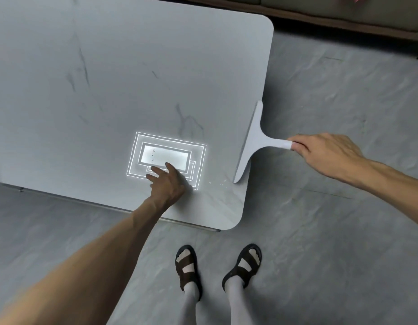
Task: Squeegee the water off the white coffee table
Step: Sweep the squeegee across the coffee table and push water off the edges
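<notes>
1. Squeegee (254, 141): white, T-shaped, at the right edge of the tabletop (97, 66). The blade runs along that edge. Its near tip sits slightly inboard and its far tip is right at the rim. The handle sticks out sideways over the floor (344, 231).
2. Blade contact: it looks laid on the surface, but whether the rubber presses down cannot be told from this view.
3. Your right hand (325, 153): off the tabletop and over the floor, fingers curled round the outer end of the handle, back of the hand up.
4. Your left hand (168, 184): on the tabletop near the front edge, fingers spread and fairly straight, fingertips down on the surface, nothing held. It is well apart from the squeegee, to its left.
5. Tabletop: white with faint grey veining and rounded corners.
6. Water: a scatter of small droplets (220, 182) lies between your left hand and the blade's near tip. A few more specks show inside the bright patch.
7. Bright patch (165, 157): rectangular reflection of a light, just beyond your left fingertips and partly covered by them.
8. Feet: dark sandals (188, 266) over pale socks, standing on the grey floor beside the near right corner.
9. Top right of view: a low furniture piece (344, 19) with a dark base, well apart from the tabletop.
</notes>
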Demonstrator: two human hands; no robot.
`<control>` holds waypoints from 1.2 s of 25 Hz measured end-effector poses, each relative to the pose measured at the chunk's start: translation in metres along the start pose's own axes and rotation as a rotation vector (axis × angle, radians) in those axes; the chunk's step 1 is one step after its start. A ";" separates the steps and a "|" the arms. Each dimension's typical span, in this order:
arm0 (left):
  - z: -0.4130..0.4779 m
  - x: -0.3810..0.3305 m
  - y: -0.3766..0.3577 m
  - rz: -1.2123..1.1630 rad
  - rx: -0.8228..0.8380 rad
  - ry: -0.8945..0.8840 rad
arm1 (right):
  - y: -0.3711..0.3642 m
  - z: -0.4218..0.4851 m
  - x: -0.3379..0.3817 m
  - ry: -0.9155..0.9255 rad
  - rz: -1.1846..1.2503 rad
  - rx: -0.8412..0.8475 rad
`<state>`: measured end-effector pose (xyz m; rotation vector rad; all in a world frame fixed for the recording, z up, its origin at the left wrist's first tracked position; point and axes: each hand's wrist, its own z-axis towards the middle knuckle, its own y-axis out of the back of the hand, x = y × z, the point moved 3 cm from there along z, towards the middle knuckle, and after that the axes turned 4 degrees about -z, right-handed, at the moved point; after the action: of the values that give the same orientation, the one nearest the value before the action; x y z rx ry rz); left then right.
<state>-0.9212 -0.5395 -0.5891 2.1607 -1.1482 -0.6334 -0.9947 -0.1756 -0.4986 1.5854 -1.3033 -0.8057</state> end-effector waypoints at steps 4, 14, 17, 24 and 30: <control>0.000 0.019 0.024 -0.130 -0.145 -0.115 | -0.004 0.002 0.087 0.223 0.035 0.054; -0.019 0.158 0.057 -0.420 -0.308 0.066 | -0.062 0.041 0.309 0.528 0.116 0.246; -0.015 0.159 0.055 -0.346 -0.240 0.035 | -0.067 0.051 0.315 0.485 0.122 0.240; -0.017 0.129 0.040 -0.328 -0.024 -0.115 | -0.066 0.021 0.194 0.152 0.174 0.217; -0.015 0.113 0.044 -0.332 -0.150 -0.122 | -0.034 -0.022 0.122 -0.058 0.076 0.112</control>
<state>-0.8786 -0.6507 -0.5624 2.2239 -0.7760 -0.9758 -0.9338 -0.2879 -0.5148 1.6001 -1.4641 -0.7477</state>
